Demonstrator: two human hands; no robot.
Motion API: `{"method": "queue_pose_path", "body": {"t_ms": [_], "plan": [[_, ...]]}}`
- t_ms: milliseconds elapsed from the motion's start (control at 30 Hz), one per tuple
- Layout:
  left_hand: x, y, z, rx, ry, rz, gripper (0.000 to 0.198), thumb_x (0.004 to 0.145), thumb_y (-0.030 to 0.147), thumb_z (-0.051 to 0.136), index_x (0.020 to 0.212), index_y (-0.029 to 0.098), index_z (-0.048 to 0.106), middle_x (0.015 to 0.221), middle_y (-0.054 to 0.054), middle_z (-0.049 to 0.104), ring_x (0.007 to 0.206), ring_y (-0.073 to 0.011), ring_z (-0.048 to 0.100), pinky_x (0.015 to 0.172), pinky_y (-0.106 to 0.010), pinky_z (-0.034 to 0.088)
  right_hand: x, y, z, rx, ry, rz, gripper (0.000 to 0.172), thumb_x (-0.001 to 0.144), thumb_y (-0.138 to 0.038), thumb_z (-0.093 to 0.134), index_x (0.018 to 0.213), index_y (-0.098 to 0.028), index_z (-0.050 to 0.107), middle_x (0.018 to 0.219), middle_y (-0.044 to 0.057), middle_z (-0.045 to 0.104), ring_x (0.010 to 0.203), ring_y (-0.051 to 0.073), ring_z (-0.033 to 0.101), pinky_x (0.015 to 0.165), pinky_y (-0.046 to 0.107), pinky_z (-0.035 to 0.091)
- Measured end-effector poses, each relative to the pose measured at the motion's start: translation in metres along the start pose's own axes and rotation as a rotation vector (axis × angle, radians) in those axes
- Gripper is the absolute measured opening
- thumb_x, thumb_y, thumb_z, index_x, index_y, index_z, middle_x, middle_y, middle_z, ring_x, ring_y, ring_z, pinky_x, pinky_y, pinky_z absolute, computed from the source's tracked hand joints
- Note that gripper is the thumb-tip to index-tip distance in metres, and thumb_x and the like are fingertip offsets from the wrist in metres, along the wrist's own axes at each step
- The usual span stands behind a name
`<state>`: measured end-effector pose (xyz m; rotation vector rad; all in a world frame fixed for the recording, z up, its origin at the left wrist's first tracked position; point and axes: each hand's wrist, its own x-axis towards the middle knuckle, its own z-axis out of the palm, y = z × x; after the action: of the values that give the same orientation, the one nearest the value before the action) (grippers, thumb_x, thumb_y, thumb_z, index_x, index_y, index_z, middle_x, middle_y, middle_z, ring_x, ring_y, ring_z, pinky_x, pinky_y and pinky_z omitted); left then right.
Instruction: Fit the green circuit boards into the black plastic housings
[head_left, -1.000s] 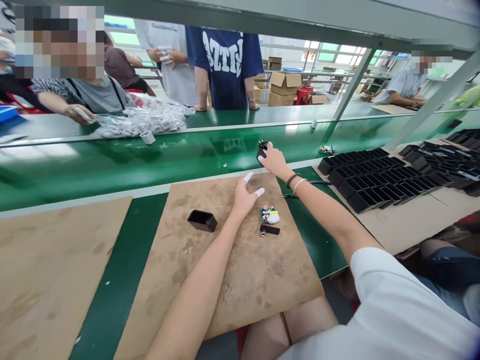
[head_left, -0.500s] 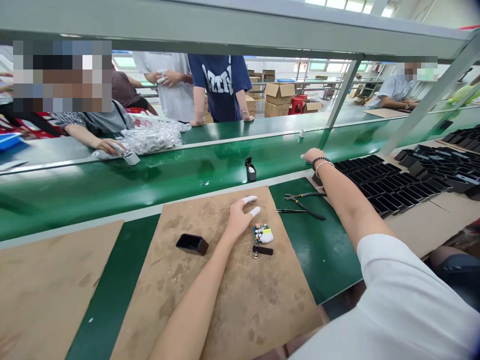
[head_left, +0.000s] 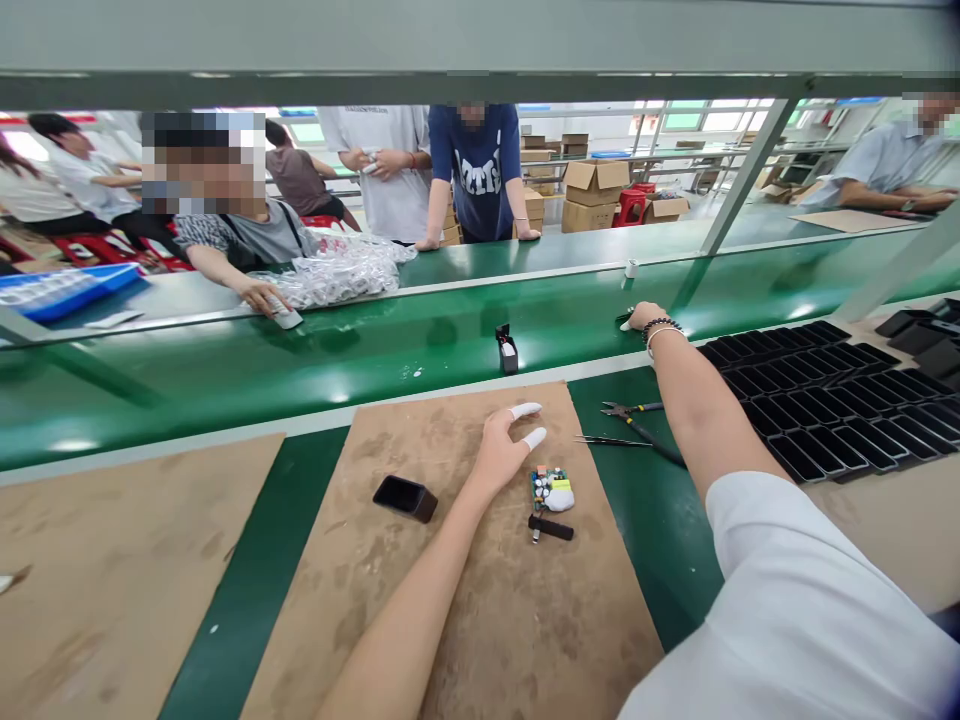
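- one circuit board (head_left: pixel 553 490) beside left hand (head_left: pixel 510 445): empty, loosely spread
- right hand (head_left: pixel 646 317) at far-right small part (head_left: pixel 623 318), grip hidden; likely pickup step
- next probably needs careful pinch

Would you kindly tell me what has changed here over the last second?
The right hand let go of the black charger housing, which now stands on the green belt, and moved rightward to a small, mostly hidden part there. The left hand stayed beside the circuit board; board and open black case kept their places.
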<state>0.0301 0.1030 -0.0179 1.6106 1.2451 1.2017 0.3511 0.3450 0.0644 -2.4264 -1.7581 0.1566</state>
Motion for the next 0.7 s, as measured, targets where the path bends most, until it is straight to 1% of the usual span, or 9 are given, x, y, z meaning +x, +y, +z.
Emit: {"method": "queue_pose_path", "body": {"t_ms": [67,167,233,333,433,500,567,600,700], "plan": [[0.000,0.000,0.000,0.006,-0.004,0.013,0.037,0.079,0.018,0.076,0.115,0.024,0.076,0.120,-0.010,0.077,0.118,-0.0297,0.070,0.116,-0.056,0.048,0.002,0.001,-0.003,-0.028,-0.038,-0.012,0.045,0.082,-0.018,0.083,0.123,-0.001,0.073,0.120,0.027,0.071,0.117,0.034,0.069,0.099,0.039,0.054],[0.001,0.000,0.001,0.016,-0.008,0.022,0.037,0.078,0.017,0.076,0.115,0.024,0.077,0.120,-0.009,0.078,0.117,-0.0287,0.071,0.115,-0.054,0.050,-0.001,-0.001,-0.009,-0.050,-0.058,-0.044,0.035,0.081,-0.007,0.079,0.115,0.001,0.075,0.117,0.028,0.072,0.115,0.034,0.070,0.095,0.037,0.055],[0.002,0.000,0.001,0.035,-0.005,0.037,0.036,0.079,0.017,0.076,0.114,0.023,0.077,0.118,-0.009,0.078,0.114,-0.0278,0.072,0.112,-0.052,0.052,-0.008,-0.007,-0.015,-0.046,-0.062,-0.076,0.034,0.080,-0.006,0.080,0.112,0.003,0.075,0.112,0.029,0.073,0.112,0.034,0.071,0.091,0.036,0.056],[0.003,0.000,0.001,0.077,-0.004,0.083,0.034,0.079,0.015,0.076,0.113,0.020,0.077,0.114,-0.010,0.079,0.110,-0.0270,0.074,0.109,-0.050,0.055,-0.029,-0.022,-0.026,0.001,-0.107,-0.164,0.024,0.085,-0.011,0.076,0.104,0.003,0.077,0.097,0.025,0.076,0.095,0.030,0.075,0.079,0.032,0.058],[0.004,0.005,0.004,0.102,0.031,0.121,0.034,0.080,0.012,0.074,0.113,0.018,0.076,0.111,-0.010,0.080,0.108,-0.0258,0.075,0.107,-0.047,0.056,-0.072,-0.041,-0.030,0.096,-0.172,-0.364,0.021,0.092,-0.016,0.068,0.107,-0.004,0.078,0.094,0.015,0.079,0.084,0.022,0.075,0.075,0.025,0.058],[0.002,0.014,0.007,0.124,0.074,0.152,0.033,0.082,0.010,0.070,0.114,0.016,0.075,0.110,-0.010,0.080,0.108,-0.0252,0.074,0.108,-0.046,0.056,-0.114,-0.050,-0.024,0.147,-0.181,-0.521,0.027,0.090,-0.019,0.072,0.115,-0.010,0.077,0.106,0.011,0.080,0.093,0.021,0.075,0.082,0.024,0.058],[-0.003,0.028,0.008,0.149,0.105,0.191,0.032,0.083,0.010,0.069,0.114,0.017,0.074,0.110,-0.010,0.079,0.110,-0.0248,0.073,0.109,-0.045,0.054,-0.162,-0.056,-0.010,0.176,-0.159,-0.655,0.037,0.088,-0.019,0.074,0.124,-0.014,0.075,0.119,0.010,0.078,0.106,0.022,0.073,0.093,0.026,0.055],[-0.008,0.037,0.007,0.165,0.120,0.219,0.032,0.084,0.010,0.068,0.114,0.017,0.074,0.113,-0.010,0.078,0.112,-0.0248,0.072,0.111,-0.045,0.053,-0.185,-0.057,-0.001,0.182,-0.154,-0.706,0.037,0.088,-0.020,0.074,0.125,-0.015,0.074,0.121,0.010,0.078,0.107,0.024,0.073,0.093,0.027,0.055],[-0.031,0.064,-0.006,0.331,0.241,0.351,0.032,0.088,0.015,0.065,0.118,0.020,0.072,0.125,-0.011,0.074,0.127,-0.0263,0.064,0.118,-0.046,0.046,-0.239,-0.057,0.023,0.165,-0.177,-0.822,0.037,0.084,-0.016,0.074,0.120,-0.018,0.076,0.112,0.009,0.080,0.100,0.025,0.074,0.088,0.029,0.056]]}}
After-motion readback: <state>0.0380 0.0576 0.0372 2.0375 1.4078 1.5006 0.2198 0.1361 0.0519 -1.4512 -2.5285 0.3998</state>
